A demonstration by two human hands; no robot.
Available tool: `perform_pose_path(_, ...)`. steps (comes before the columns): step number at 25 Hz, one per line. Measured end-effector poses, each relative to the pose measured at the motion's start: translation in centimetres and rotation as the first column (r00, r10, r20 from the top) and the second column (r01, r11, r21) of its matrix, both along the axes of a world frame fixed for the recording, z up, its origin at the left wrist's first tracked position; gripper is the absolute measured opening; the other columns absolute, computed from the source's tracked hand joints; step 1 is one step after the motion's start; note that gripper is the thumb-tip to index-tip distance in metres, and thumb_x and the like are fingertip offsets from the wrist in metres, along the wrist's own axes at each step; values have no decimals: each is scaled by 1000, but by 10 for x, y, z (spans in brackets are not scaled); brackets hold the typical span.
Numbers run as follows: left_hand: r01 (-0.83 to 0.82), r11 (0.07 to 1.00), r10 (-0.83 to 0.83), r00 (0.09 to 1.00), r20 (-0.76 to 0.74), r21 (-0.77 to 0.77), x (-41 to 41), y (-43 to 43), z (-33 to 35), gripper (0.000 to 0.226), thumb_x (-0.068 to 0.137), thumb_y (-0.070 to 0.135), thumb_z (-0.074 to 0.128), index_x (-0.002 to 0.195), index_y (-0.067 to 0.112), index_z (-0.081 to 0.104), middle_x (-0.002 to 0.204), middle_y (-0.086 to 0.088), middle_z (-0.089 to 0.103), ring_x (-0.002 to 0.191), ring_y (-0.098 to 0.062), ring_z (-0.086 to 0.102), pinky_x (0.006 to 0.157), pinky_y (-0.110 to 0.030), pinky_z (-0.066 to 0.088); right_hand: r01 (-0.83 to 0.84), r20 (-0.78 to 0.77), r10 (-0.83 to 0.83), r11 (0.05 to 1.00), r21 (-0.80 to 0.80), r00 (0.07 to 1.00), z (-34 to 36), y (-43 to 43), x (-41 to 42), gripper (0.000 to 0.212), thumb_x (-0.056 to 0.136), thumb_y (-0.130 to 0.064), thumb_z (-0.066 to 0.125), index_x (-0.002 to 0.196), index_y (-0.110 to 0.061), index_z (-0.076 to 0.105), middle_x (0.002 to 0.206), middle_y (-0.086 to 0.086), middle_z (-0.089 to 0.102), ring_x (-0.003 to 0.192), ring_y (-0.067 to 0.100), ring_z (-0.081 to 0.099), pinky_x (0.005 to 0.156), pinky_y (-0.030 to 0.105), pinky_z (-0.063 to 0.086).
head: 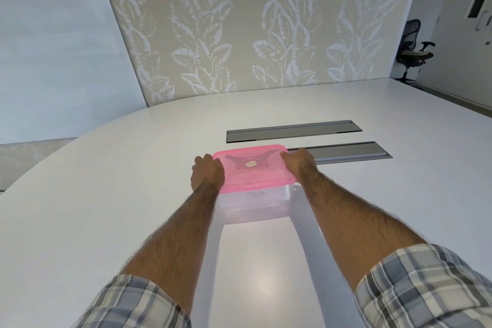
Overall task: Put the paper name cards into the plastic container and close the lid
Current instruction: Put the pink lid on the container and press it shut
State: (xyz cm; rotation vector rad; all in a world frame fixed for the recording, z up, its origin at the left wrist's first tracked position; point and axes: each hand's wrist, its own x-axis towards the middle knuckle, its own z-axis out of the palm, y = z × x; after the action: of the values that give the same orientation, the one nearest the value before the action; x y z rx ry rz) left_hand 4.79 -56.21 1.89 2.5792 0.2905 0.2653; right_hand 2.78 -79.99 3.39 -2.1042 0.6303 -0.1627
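Observation:
A clear plastic container [255, 202] stands on the white table [106, 208] with its pink lid [253, 168] lying flat on top. My left hand [206, 172] grips the lid's left edge, fingers curled over the rim. My right hand [300, 164] holds the lid's right edge the same way. Through the clear front wall I see a white paper card [255, 196] with dark handwriting; how many cards are inside I cannot tell.
Two grey recessed cable hatches [292, 132] [346, 153] lie in the table just behind the container. A leaf-patterned wall panel [253, 21] rises beyond the table's far edge. A black office chair [412, 50] stands at the far right.

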Motion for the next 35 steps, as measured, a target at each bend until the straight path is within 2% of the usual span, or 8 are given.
perform_pose_path(7, 38, 999, -39, 999, -32, -16, 8, 6, 5, 43, 101, 31, 36, 123, 4, 61, 125, -17, 57, 116, -37, 57, 94, -44, 50, 68, -1, -69, 988, -141, 998, -2, 12, -2, 46, 95, -44, 55, 117, -4, 64, 122, 13, 67, 108, 33, 65, 85, 37, 50)
perform_pose_path(12, 77, 954, -90, 995, -33, -290, 25, 11, 4, 34, 97, 17, 43, 100, -8, 65, 112, -27, 66, 106, -40, 62, 87, -41, 50, 22, -1, -22, 984, -179, 1000, -4, 8, 7, 42, 98, -37, 51, 120, -4, 63, 123, 14, 66, 108, 33, 64, 87, 38, 50)
perform_pose_path(14, 87, 940, -100, 995, -25, -331, 30, 11, 3, 34, 97, 14, 42, 97, -13, 62, 109, -30, 66, 105, -43, 61, 86, -42, 50, -2, -3, 2, 978, -210, 1000, -4, 6, 14, 36, 98, -28, 47, 120, -5, 63, 122, 14, 66, 107, 33, 64, 86, 37, 51)
perform_pose_path(19, 114, 945, -133, 990, -41, -307, 40, 8, 5, 31, 98, 16, 35, 109, 0, 59, 112, -15, 63, 96, -29, 54, 81, -33, 43, -61, -25, 56, 956, -289, 998, 0, 10, 31, 35, 94, -17, 40, 117, -3, 61, 121, 15, 65, 106, 32, 63, 86, 38, 53)
perform_pose_path(23, 94, 988, -103, 992, -72, -123, 48, 3, 9, 28, 98, 18, 34, 114, 6, 53, 119, -14, 62, 106, -34, 58, 84, -38, 45, -31, -2, 32, 943, -332, 999, -6, 10, 39, 35, 99, -25, 41, 119, -4, 60, 122, 14, 65, 108, 32, 63, 86, 38, 51)
perform_pose_path(29, 67, 998, -67, 997, -35, -2, 66, 0, 5, 37, 105, 35, 35, 121, 8, 55, 124, -15, 59, 114, -36, 57, 85, -41, 45, -38, 22, 51, 917, -396, 998, -12, 6, 47, 33, 103, -32, 41, 116, -7, 58, 119, 14, 67, 107, 32, 64, 79, 34, 47)
perform_pose_path(32, -23, 996, 23, 1000, 5, 84, 68, -2, 4, 41, 102, 40, 39, 117, 9, 62, 119, -14, 58, 109, -35, 59, 80, -39, 43, -35, 34, 54, 908, -418, 998, -14, 5, 47, 32, 104, -31, 39, 113, -7, 58, 116, 14, 67, 105, 33, 64, 78, 34, 46)
perform_pose_path(35, -48, 997, 49, 999, -8, 53, 69, -3, 4, 39, 100, 41, 43, 110, 10, 64, 113, -13, 64, 99, -35, 64, 73, -35, 41, -23, 28, 38, 910, -415, 999, -13, 5, 47, 36, 103, -33, 40, 115, -6, 60, 117, 15, 66, 105, 33, 64, 81, 37, 49)
